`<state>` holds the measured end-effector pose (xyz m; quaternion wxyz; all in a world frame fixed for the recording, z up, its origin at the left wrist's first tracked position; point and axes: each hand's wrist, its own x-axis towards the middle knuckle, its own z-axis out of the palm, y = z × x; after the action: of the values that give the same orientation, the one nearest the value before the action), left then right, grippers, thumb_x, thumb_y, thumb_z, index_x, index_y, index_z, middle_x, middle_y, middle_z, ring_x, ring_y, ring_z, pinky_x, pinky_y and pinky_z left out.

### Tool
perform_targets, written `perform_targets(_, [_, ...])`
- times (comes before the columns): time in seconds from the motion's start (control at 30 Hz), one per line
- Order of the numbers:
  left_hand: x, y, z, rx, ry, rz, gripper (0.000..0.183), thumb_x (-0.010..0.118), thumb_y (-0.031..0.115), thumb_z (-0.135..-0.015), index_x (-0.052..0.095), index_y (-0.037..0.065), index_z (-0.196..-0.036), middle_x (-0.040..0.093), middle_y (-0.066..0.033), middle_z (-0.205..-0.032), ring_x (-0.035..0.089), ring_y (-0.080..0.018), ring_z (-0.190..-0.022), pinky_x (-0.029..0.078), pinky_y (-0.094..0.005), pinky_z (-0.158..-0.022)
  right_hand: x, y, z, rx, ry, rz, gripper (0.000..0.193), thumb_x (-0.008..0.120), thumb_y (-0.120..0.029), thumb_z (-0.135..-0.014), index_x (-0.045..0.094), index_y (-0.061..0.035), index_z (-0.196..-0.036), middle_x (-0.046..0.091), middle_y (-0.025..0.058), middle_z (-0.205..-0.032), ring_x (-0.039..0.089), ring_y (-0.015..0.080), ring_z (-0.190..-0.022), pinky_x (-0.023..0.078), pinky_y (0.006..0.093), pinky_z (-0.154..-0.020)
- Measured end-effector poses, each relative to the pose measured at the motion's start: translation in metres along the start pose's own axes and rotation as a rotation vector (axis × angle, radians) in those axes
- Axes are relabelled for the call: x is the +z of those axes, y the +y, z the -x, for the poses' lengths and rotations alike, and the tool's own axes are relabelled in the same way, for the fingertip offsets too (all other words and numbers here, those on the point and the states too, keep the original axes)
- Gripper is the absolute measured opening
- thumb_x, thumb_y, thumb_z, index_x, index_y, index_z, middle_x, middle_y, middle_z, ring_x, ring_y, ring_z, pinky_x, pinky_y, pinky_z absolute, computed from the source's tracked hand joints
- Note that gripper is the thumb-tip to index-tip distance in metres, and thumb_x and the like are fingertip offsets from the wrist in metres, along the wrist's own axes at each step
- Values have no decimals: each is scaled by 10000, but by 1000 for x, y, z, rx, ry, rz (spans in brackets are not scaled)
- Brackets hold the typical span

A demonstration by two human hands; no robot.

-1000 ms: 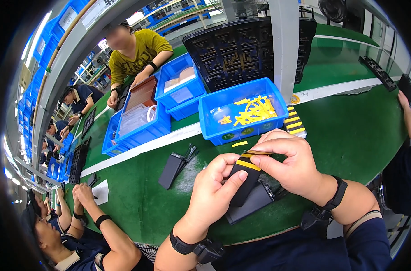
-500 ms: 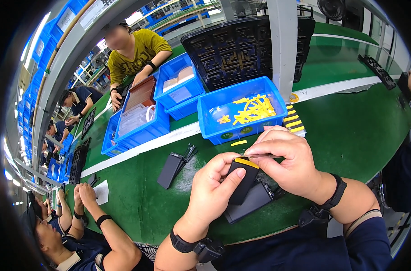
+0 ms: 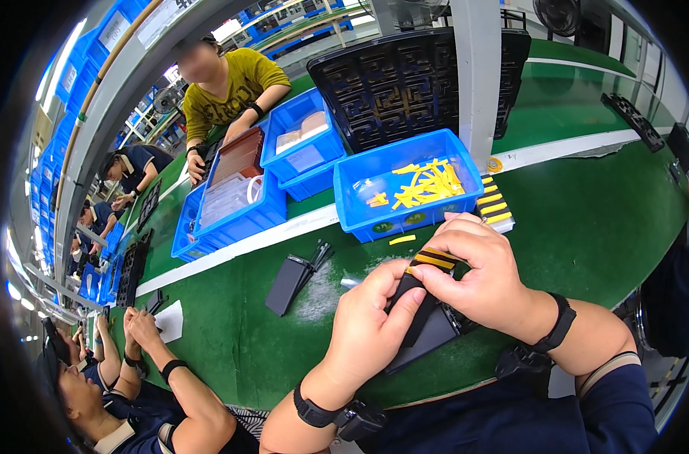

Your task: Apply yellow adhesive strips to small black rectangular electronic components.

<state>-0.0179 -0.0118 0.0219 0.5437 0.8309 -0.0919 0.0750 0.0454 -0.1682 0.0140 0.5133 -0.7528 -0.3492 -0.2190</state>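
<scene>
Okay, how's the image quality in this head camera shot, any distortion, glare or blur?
Head view: strong fisheye bending, the white table stripe curves and black corners frame the picture; bright overhead lights blow out the upper left; the left hand, right hand and black part look sharp; a worker's face is blurred out; shadows are soft.

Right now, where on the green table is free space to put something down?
Free: the green mat right of the bin of yellow strips, and the patch between the loose black part and left hand. Crowded: around both hands and the blue bins.
</scene>
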Motion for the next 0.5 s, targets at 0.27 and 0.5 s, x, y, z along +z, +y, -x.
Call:
perform_targets(0.27, [-4,-8,-1,-4,104,144,265,604,21,-838,548,-12,-1095,674,-74,-855,622,-88,-776,481,-234,-688,-13,5,-7,-102,-125,54,156,705,-49,-640,627,-21,-772,608,89,-936,562,291,-970,438,421,-874])
perform_targets(0.5, [-2,-13,-3,-38,87,240,246,575,21,-866,528,-17,-1104,676,-64,-878,601,-65,-790,478,-225,-701,-19,-13,-7,-347,-116,370,220,731,-16,-583,623,-75,-765,621,40,-938,563,290,-1013,361,539,-1000])
